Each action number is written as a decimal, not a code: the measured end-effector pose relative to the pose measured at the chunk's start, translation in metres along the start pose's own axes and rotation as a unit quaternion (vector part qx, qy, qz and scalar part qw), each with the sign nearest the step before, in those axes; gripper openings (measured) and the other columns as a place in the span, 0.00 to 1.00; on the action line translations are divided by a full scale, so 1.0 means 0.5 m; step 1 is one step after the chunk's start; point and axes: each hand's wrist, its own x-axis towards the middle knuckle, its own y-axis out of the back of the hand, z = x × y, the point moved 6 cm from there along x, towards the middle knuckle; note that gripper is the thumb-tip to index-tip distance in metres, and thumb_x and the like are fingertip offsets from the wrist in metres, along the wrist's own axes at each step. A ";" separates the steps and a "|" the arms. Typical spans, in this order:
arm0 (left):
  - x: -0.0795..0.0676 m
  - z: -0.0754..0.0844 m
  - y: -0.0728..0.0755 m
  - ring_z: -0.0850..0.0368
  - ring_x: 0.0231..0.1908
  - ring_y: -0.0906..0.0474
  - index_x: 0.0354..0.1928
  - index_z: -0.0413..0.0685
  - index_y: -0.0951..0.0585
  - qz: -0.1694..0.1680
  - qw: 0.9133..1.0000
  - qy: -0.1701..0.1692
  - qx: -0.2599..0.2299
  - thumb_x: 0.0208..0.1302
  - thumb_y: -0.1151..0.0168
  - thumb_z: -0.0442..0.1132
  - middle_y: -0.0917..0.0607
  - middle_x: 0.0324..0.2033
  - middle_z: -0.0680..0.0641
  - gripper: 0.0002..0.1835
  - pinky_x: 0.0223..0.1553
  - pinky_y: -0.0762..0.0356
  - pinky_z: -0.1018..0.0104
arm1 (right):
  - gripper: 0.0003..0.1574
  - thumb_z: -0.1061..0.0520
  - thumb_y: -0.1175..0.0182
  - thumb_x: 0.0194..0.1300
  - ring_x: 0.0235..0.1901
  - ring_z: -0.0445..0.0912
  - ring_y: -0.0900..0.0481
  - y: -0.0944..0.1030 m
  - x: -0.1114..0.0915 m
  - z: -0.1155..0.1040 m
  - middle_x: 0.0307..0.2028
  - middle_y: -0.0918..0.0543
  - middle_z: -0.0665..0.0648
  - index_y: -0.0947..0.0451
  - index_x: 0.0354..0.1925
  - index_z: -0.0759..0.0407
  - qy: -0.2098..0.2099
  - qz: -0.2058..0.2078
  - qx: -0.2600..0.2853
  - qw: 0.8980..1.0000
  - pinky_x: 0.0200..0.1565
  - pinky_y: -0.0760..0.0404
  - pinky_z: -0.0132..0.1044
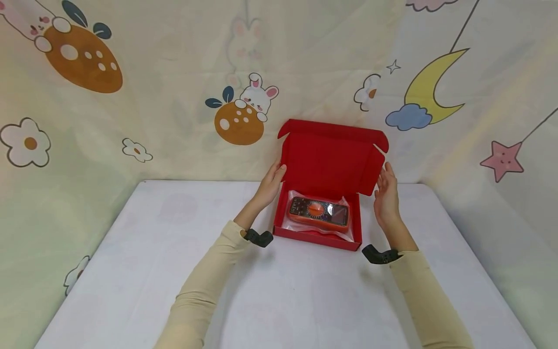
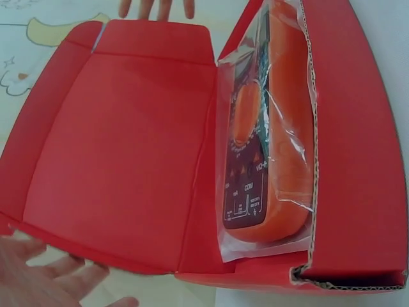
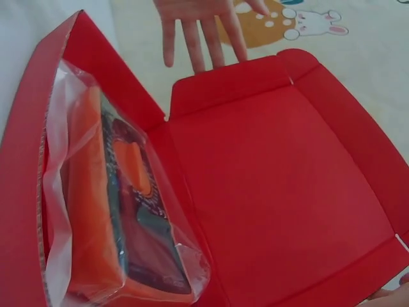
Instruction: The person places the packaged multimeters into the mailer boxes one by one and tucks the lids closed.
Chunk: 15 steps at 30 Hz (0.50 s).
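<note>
A red cardboard box stands on the table with its lid raised and leaning back. Inside lies an orange and black multimeter in a clear plastic bag, its dial facing up. My left hand is at the lid's left side flap, fingers extended and spread; whether they touch the cardboard I cannot tell. Close by the right side flap is my right hand, fingers loosely extended. Only a bit of that hand's fingers shows in the right wrist view's bottom corner.
The white table reaches back to a patterned cloth hanging behind the box. Dark wrist cameras sit on both wrists, near the box's front corners.
</note>
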 end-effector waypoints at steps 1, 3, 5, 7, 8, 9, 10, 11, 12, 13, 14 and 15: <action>0.000 0.001 -0.002 0.51 0.71 0.52 0.73 0.48 0.54 -0.007 1.000 0.001 0.000 0.71 0.62 0.55 0.48 0.72 0.47 0.34 0.68 0.47 0.50 | 0.39 0.41 0.68 0.70 0.73 0.44 0.67 0.001 -0.001 0.000 0.74 0.62 0.46 0.69 0.73 0.40 0.000 -0.003 -0.001 1.000 0.68 0.79 0.52; -0.002 0.004 -0.005 0.52 0.71 0.53 0.73 0.49 0.54 -0.024 1.000 -0.002 0.005 0.72 0.64 0.54 0.49 0.72 0.49 0.33 0.68 0.47 0.50 | 0.39 0.41 0.67 0.70 0.73 0.45 0.66 0.003 -0.006 0.000 0.74 0.61 0.46 0.70 0.73 0.39 0.000 -0.010 -0.004 1.000 0.69 0.77 0.52; -0.007 0.015 -0.006 0.52 0.71 0.53 0.73 0.48 0.54 -0.041 0.999 -0.006 0.008 0.73 0.64 0.52 0.50 0.72 0.49 0.32 0.68 0.46 0.49 | 0.40 0.39 0.65 0.70 0.73 0.46 0.63 0.004 -0.012 0.003 0.74 0.59 0.47 0.70 0.72 0.38 -0.001 -0.016 -0.008 1.000 0.70 0.74 0.52; -0.016 0.031 -0.005 0.50 0.71 0.54 0.73 0.45 0.55 -0.054 0.998 -0.006 0.011 0.73 0.64 0.49 0.51 0.72 0.47 0.32 0.68 0.46 0.49 | 0.40 0.38 0.65 0.70 0.73 0.47 0.61 0.003 -0.017 0.006 0.74 0.58 0.48 0.69 0.72 0.37 -0.004 -0.025 -0.009 1.000 0.70 0.72 0.53; -0.021 0.039 -0.004 0.49 0.71 0.54 0.73 0.44 0.55 -0.058 0.998 -0.005 0.012 0.74 0.65 0.48 0.51 0.72 0.46 0.31 0.68 0.47 0.49 | 0.39 0.38 0.65 0.70 0.73 0.48 0.59 0.002 -0.020 0.008 0.74 0.57 0.48 0.68 0.72 0.37 -0.007 -0.028 -0.013 0.999 0.70 0.70 0.53; -0.025 0.045 -0.003 0.48 0.71 0.54 0.72 0.43 0.55 -0.061 0.998 -0.002 0.011 0.74 0.65 0.47 0.51 0.72 0.45 0.31 0.68 0.46 0.49 | 0.39 0.37 0.65 0.70 0.73 0.49 0.58 0.001 -0.023 0.010 0.74 0.56 0.49 0.68 0.72 0.36 -0.009 -0.032 -0.018 0.999 0.70 0.70 0.54; -0.027 0.047 -0.004 0.48 0.71 0.54 0.72 0.42 0.55 -0.063 0.998 0.001 0.008 0.74 0.65 0.47 0.51 0.72 0.44 0.31 0.68 0.47 0.49 | 0.38 0.37 0.66 0.70 0.73 0.49 0.58 0.000 -0.025 0.011 0.74 0.56 0.48 0.67 0.72 0.36 -0.010 -0.037 -0.026 0.999 0.70 0.69 0.54; -0.028 0.047 -0.004 0.48 0.71 0.55 0.72 0.42 0.55 -0.065 0.998 0.004 0.004 0.74 0.65 0.47 0.52 0.72 0.44 0.31 0.68 0.48 0.49 | 0.37 0.37 0.66 0.70 0.73 0.49 0.57 -0.001 -0.027 0.011 0.74 0.56 0.48 0.66 0.72 0.35 -0.010 -0.040 -0.031 0.999 0.70 0.69 0.54; -0.025 0.040 -0.006 0.48 0.71 0.55 0.72 0.43 0.55 -0.065 0.998 0.003 0.002 0.74 0.65 0.48 0.51 0.72 0.45 0.31 0.68 0.48 0.49 | 0.36 0.38 0.67 0.71 0.73 0.49 0.57 -0.001 -0.028 0.011 0.74 0.56 0.48 0.64 0.72 0.35 -0.008 -0.043 -0.035 0.998 0.70 0.68 0.54; -0.023 0.033 -0.007 0.49 0.71 0.55 0.73 0.45 0.55 -0.065 0.998 0.003 0.000 0.73 0.65 0.49 0.51 0.72 0.46 0.31 0.68 0.48 0.49 | 0.35 0.38 0.68 0.71 0.73 0.48 0.57 -0.001 -0.029 0.012 0.74 0.56 0.47 0.62 0.72 0.35 -0.006 -0.045 -0.042 0.998 0.70 0.67 0.54; -0.020 0.026 -0.009 0.49 0.71 0.54 0.73 0.46 0.55 -0.066 0.998 0.004 0.000 0.73 0.65 0.50 0.51 0.72 0.47 0.31 0.68 0.47 0.49 | 0.34 0.39 0.68 0.71 0.73 0.48 0.57 -0.001 -0.030 0.011 0.74 0.56 0.46 0.61 0.72 0.35 -0.004 -0.048 -0.047 0.998 0.70 0.67 0.55; -0.016 0.016 -0.010 0.51 0.71 0.54 0.73 0.48 0.55 -0.064 0.998 0.004 0.001 0.73 0.65 0.51 0.51 0.72 0.48 0.32 0.68 0.46 0.49 | 0.33 0.39 0.69 0.72 0.73 0.48 0.57 -0.002 -0.031 0.011 0.74 0.56 0.46 0.60 0.72 0.36 -0.001 -0.052 -0.051 0.997 0.70 0.66 0.55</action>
